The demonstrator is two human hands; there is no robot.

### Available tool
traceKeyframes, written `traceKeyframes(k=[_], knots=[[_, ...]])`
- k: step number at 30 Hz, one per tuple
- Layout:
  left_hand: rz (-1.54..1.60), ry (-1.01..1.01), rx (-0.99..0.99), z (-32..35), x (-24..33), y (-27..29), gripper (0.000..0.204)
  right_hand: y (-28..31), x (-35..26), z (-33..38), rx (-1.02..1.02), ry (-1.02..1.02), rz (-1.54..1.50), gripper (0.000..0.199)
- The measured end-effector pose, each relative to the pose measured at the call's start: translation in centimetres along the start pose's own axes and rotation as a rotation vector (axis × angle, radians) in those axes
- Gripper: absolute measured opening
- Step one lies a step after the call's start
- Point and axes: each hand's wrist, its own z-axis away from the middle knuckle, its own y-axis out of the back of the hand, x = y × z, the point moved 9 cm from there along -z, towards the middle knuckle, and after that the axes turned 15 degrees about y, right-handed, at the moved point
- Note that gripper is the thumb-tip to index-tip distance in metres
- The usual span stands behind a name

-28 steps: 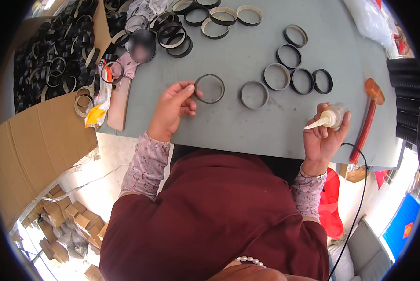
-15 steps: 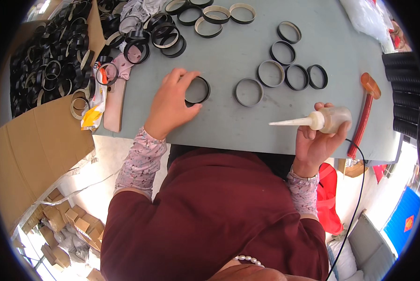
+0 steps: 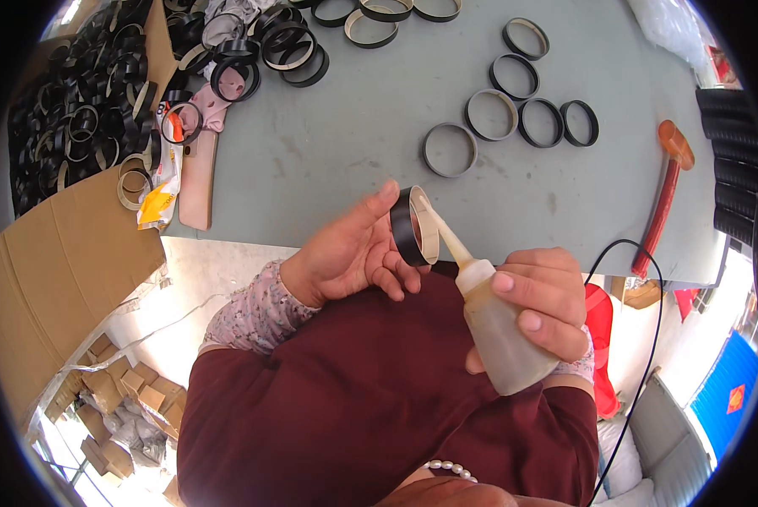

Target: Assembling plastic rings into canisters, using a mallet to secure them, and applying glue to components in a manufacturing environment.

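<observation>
**Odds and ends were seen around a grey table (image 3: pixel 336 139)**

At right, a red-handled tool (image 3: pixel 664 198) with an orange-brown head was laid near the edge. Clear plastic (image 3: pixel 670 29) was bunched at the far right. On the left, a flat pink slab (image 3: pixel 196 190) was flanked by a yellow-and-white packet (image 3: pixel 160 196). Below, small cartons (image 3: pixel 153 395) were heaped.

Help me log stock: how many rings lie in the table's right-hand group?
6: far ring, second ring below it, then left ring, middle ring and right ring in a row, and near ring at lower left. None appear hidden. Held ring excluded.
</observation>
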Motion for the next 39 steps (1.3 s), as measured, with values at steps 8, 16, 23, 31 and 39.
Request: traceKeyframes(k=[8, 16, 23, 31, 39], knots=[[-0.066, -0.033, 0.077, 0.4, -0.1, -0.3, 0.067, -0.6, 0.1, -0.2, -0.057, 0.020, 0.043, 0.064], [-0.472, -0.395, 0.254, 2.1, 2.8, -1.4, 0.055, 1.0, 1.2, 0.6, -0.123, -0.219, -0.096, 0.075], [-0.815, -0.606, 0.392, 3.5, 3.9, -3.6, 0.074, 3.0, 1.7, 2.5, 0.002, -0.525, -0.069, 0.073], [-1.587, -1.095, 0.518, 5.4, 4.1, -8.1, 0.061, 4.8, 5.1, 5.6, 0.423, -0.859, -0.053, 0.070], [-1.665, -1.275, 0.400, 5.0, 3.1, -8.8, 0.051, 3.0, 8.1, 9.6, 0.655, -1.341, -0.331, 0.040]])
